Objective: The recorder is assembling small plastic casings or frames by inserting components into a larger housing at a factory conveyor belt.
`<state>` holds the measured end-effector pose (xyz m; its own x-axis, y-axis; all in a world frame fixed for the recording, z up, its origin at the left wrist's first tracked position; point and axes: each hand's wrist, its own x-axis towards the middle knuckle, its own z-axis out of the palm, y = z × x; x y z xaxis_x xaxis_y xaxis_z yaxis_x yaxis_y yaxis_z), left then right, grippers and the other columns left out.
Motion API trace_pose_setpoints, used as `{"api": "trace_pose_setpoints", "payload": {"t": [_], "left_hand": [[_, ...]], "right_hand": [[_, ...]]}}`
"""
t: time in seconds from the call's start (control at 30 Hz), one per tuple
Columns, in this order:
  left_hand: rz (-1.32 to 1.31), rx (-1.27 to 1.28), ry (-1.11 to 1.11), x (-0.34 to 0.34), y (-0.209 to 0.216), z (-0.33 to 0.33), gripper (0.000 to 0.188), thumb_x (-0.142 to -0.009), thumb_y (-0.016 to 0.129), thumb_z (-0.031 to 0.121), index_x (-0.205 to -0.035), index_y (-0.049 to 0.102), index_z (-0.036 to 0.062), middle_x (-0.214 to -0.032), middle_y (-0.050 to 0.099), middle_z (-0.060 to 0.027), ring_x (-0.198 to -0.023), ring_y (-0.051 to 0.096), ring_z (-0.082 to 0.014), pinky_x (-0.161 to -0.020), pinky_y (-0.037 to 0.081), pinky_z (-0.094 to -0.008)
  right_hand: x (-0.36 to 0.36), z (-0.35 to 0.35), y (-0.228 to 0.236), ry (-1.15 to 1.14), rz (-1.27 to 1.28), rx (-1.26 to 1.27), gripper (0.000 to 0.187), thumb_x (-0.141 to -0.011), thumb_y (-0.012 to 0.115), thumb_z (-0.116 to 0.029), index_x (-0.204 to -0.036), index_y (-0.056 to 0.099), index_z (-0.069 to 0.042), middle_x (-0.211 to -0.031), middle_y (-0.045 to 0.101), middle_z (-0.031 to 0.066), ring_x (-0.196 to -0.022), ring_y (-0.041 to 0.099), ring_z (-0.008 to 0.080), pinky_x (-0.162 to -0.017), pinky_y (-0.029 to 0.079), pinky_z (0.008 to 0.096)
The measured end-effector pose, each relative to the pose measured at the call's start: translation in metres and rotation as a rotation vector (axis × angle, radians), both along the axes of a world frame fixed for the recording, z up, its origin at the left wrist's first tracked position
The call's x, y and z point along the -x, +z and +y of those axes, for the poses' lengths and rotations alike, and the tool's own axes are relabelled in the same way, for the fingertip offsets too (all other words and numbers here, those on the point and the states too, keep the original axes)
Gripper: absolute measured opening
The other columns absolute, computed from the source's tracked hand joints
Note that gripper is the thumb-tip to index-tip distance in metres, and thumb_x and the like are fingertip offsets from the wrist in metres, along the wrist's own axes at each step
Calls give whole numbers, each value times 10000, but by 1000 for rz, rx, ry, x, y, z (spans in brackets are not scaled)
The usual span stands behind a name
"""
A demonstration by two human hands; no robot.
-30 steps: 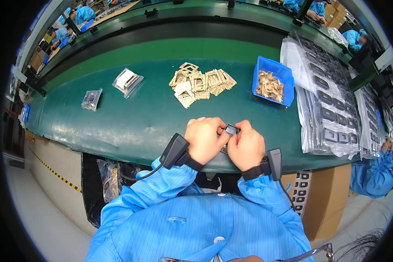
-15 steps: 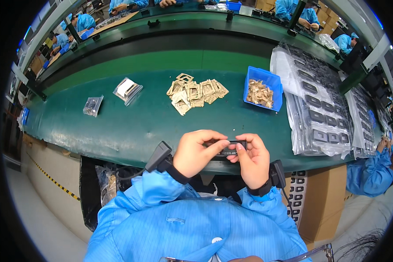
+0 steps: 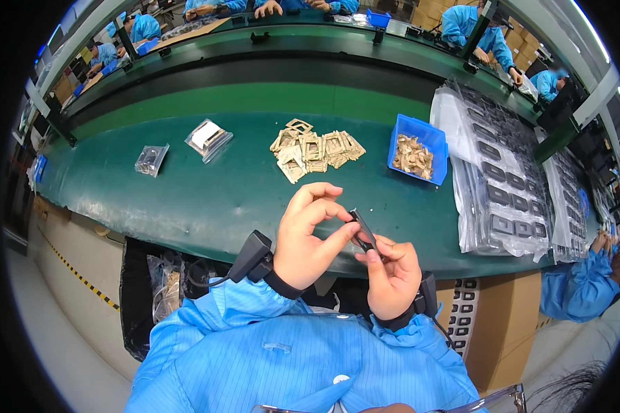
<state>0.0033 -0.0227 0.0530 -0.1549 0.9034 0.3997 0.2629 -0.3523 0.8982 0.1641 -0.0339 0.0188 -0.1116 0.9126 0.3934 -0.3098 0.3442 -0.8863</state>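
Between my two hands a small flat black plastic part (image 3: 364, 232) is held tilted, nearly edge-on, above the near side of the table. The thumb and index finger of my left hand (image 3: 308, 237) pinch its upper end, with the other fingers of that hand raised. My right hand (image 3: 394, 281) grips the lower end between thumb and fingers. Much of the part's face is turned away or covered by fingers. Farther off, a loose pile of tan cut-out frames (image 3: 315, 153) lies on the green table (image 3: 255, 220). A blue bin (image 3: 424, 127) at its right holds small tan pieces (image 3: 412, 157).
Clear-wrapped trays of black frames (image 3: 506, 180) are stacked at the right. Two small plastic bags, one with white contents (image 3: 209, 140) and one with dark contents (image 3: 151, 160), lie at the left. A cardboard box (image 3: 506, 323) stands below the right edge. Other people sit around the line.
The black part has been turned from lying level to a steep tilt. My left hand has risen and opened its rear fingers, while my right hand has dropped slightly. The view has shifted a little.
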Motion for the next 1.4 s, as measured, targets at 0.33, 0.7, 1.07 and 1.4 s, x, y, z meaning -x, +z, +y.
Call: {"api": "trace_pose_setpoints", "payload": {"t": [0.33, 0.7, 1.07, 1.4], "left_hand": [[-50, 34, -113, -6, 1, 10, 100, -827, 693, -31, -906, 657, 19, -1295, 476, -149, -1156, 535, -208, -908, 508, -326], [123, -158, -328, -30, 15, 85, 88, -905, 612, 61, -959, 546, 41, -1274, 487, -174, -1091, 536, -250, -897, 446, -334], [462, -189, -282, -66, 11, 150, 224, -811, 653, -17, -1027, 705, 18, -994, 714, -142, -901, 682, -266, -802, 541, -344], [367, -4, -633, -50, 34, 70, 113, -868, 688, 84, -947, 722, 11, -883, 703, -127, -789, 679, -257, -694, 534, -340]], "right_hand": [[-17, 13, -19, 168, 37, -142, 322, -879, 618, 133, -1176, 540, 37, -1274, 585, 248, -1203, 590, 309, -957, 526, 362], [-53, 40, -10, -148, 74, 229, 302, -899, 643, 60, -1174, 518, 47, -1076, 661, 184, -930, 688, 235, -806, 570, 303], [-78, 60, -5, -208, 160, 421, 136, -965, 610, -123, -1050, 571, -24, -784, 615, 72, -556, 553, 103, -478, 424, 197], [-72, 39, 17, -183, 106, 359, 136, -971, 623, -145, -1013, 582, -22, -717, 607, 38, -534, 522, 56, -462, 387, 176]]}}
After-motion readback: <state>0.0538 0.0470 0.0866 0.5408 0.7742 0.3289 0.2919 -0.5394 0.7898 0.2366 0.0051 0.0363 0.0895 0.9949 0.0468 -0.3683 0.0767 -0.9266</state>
